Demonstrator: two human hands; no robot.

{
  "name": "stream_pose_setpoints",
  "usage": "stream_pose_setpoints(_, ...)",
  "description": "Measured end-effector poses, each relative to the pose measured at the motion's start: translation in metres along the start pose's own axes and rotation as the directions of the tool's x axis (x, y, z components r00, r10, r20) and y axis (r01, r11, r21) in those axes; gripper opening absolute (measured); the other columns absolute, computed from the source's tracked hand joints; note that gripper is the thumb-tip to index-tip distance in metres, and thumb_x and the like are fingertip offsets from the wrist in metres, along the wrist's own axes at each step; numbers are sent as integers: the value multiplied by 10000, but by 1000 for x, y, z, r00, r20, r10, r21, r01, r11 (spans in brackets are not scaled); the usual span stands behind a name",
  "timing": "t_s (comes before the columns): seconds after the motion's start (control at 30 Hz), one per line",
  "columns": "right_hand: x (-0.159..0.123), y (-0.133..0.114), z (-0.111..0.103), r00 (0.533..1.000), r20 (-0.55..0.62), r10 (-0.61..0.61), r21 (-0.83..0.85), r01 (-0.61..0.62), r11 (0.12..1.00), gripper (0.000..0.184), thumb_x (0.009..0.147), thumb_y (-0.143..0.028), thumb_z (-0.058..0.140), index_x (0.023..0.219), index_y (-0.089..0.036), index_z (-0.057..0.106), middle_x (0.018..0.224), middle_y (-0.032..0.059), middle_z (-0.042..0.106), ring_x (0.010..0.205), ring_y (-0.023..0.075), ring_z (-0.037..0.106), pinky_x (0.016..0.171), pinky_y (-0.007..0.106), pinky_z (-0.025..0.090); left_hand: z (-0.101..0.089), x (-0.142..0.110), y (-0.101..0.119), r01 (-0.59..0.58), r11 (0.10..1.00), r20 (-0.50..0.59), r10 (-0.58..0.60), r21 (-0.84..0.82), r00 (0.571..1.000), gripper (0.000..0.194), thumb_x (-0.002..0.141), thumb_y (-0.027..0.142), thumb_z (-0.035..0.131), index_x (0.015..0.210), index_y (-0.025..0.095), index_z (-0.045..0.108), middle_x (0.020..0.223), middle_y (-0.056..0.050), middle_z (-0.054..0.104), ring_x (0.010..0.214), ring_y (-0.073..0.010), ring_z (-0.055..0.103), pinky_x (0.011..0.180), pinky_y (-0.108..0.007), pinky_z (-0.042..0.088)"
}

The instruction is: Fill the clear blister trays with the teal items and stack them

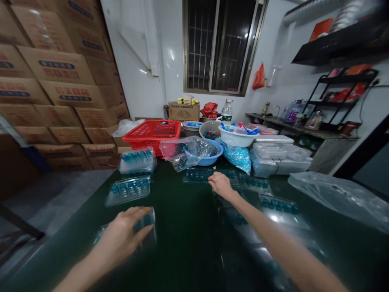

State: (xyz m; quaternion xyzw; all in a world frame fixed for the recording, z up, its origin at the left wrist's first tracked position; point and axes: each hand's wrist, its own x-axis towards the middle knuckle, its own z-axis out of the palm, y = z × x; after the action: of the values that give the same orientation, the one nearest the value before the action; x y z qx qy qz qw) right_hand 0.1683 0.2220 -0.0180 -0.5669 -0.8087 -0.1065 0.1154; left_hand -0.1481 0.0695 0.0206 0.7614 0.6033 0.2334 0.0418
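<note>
My left hand (129, 229) is at the lower left, its fingers and thumb curled on a clear plastic tray (149, 229) holding teal pieces. The hand covers much of that tray, and motion blurs it. Farther off, my right hand (221, 184) is closed at the edge of another clear tray (197, 175) with a row of dark teal pieces; the fingertips are partly hidden. Beyond my left hand lies a tray of teal bottle-shaped pieces (129, 190), with a stack of similar trays (137, 160) behind it. More filled trays (280, 207) lie under and beside my right forearm.
Along the table's (185, 227) back stand a red basket (152, 134), a blue basin (209, 158) with a plastic bag, a white basin (237, 138) and stacked clear packs (276, 154). A loose plastic sheet (337, 194) lies right. Cartons (60, 93) are piled left.
</note>
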Motion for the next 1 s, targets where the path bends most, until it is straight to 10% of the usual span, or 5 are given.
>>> stream_pose_setpoints(0.3, 26, -47, 28, 983, -4, -184, -27, 184, 983, 176, 852, -258, 490, 943, -120, 549, 941, 49, 554, 839, 160, 539, 727, 337, 453, -6, -5, -11, 163, 959, 87, -146, -231, 985, 324, 734, 408, 523, 987, 231, 622, 1018, -72, 620, 931, -255, 563, 794, -362, 443)
stream_pose_setpoints(0.47, -10, -74, 13, 952, -135, -274, 1, 277, 961, 144, 824, -91, 427, 766, -127, 553, 828, 76, 531, 818, 185, 470, 653, 290, 371, 5, -1, 6, 548, 407, 369, -439, -731, 819, 427, 677, 440, 595, 969, 131, 555, 851, -113, 637, 607, -202, 611, 460, -277, 441)
stream_pose_setpoints(0.67, -69, -112, -21, 883, -256, -392, 27, 412, 911, 214, 840, -90, 384, 690, -169, 514, 706, 32, 469, 695, 160, 404, 589, 286, 283, 25, 16, 41, 549, 145, 438, -453, -823, 776, 376, 751, 468, 468, 879, 115, 484, 900, -166, 605, 652, -223, 635, 507, -339, 496)
stream_pose_setpoints(0.83, -93, -141, -45, 755, -406, -514, 5, 565, 825, 197, 825, -80, 399, 681, -168, 500, 653, 23, 428, 648, 156, 374, 570, 301, 251, 5, -8, 32, 475, 208, 301, -547, -855, 781, 194, 721, 271, 508, 845, 121, 510, 810, -111, 632, 507, -124, 567, 396, -217, 380)
stream_pose_setpoints(1.0, -94, -202, -46, 656, -450, -606, 55, 697, 715, 200, 816, -69, 376, 666, -164, 468, 659, 28, 413, 643, 161, 370, 568, 318, 253, -22, -64, -4, 480, 449, 16, -717, -754, 696, 243, 667, 185, 520, 903, 129, 521, 650, -24, 610, 451, -89, 465, 411, -205, 326)
